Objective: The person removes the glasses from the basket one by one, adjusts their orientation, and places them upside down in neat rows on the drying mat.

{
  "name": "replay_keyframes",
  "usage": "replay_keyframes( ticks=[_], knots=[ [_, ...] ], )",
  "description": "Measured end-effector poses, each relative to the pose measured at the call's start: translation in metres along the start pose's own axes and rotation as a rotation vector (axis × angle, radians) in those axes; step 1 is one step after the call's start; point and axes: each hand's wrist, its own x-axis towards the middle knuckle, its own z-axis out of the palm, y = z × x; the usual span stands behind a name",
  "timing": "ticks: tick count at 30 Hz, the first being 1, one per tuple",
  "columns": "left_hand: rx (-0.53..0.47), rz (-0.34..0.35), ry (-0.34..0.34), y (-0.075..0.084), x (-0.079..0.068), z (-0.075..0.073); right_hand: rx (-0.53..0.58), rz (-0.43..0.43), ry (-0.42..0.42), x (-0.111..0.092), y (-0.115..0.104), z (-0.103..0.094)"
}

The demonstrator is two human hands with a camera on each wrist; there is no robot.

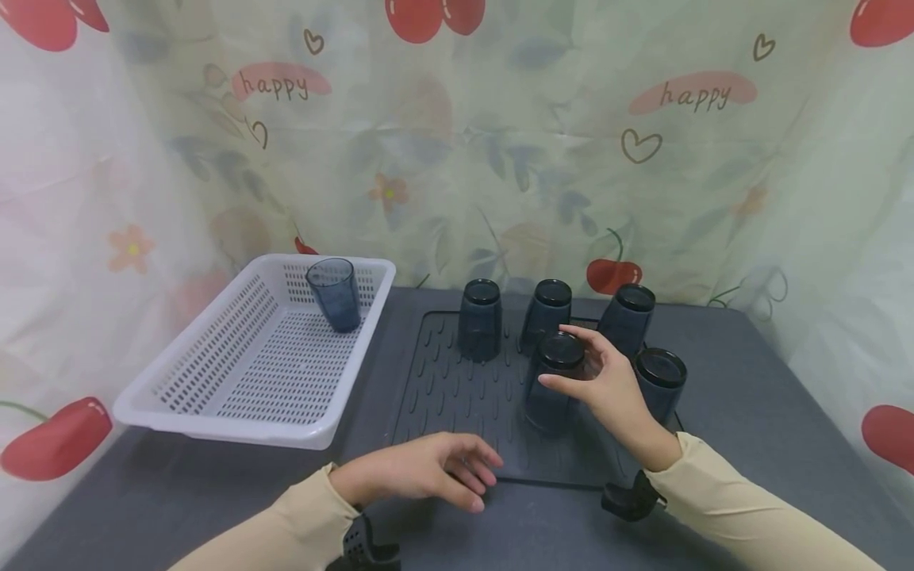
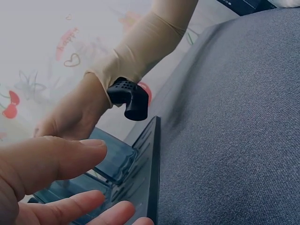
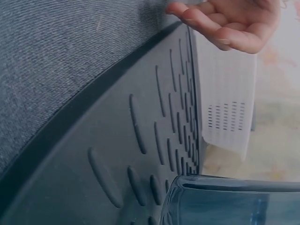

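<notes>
My right hand [image 1: 607,388] is around an upside-down blue-grey drinking glass [image 1: 551,400], thumb across its near side and fingers on the far side, close to the upturned base. In the right wrist view the rim of that glass [image 3: 225,201] is down at the black ribbed drying mat [image 3: 117,154]. My left hand [image 1: 435,472] hovers at the mat's front edge, holding nothing, its fingers loosely bent. Several more glasses stand upside down on the mat: one glass [image 1: 480,321] at back left, a second [image 1: 548,309] in the back middle, others [image 1: 628,317] along the right.
A white perforated plastic basket [image 1: 343,388] sits left of the mat, with one glass [image 1: 336,297] leaning upright in its back right corner. Grey cloth [image 1: 728,444] covers the table. A patterned curtain [image 1: 457,159] hangs behind and at both sides.
</notes>
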Motion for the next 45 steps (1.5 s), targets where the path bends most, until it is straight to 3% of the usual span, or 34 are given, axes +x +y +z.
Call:
replay_keyframes(
  ticks=[15,30,45],
  knots=[
    [-0.006,-0.001,-0.012,0.001,0.0,0.0,-0.052,0.011,0.002,0.001,0.011,0.004],
    [-0.015,-0.007,-0.035,0.001,0.0,-0.001,-0.035,0.04,-0.019,0.0,0.015,0.006],
    [-0.015,-0.008,-0.047,0.003,0.002,0.001,-0.052,-0.013,-0.045,-0.003,0.019,0.007]
  ],
)
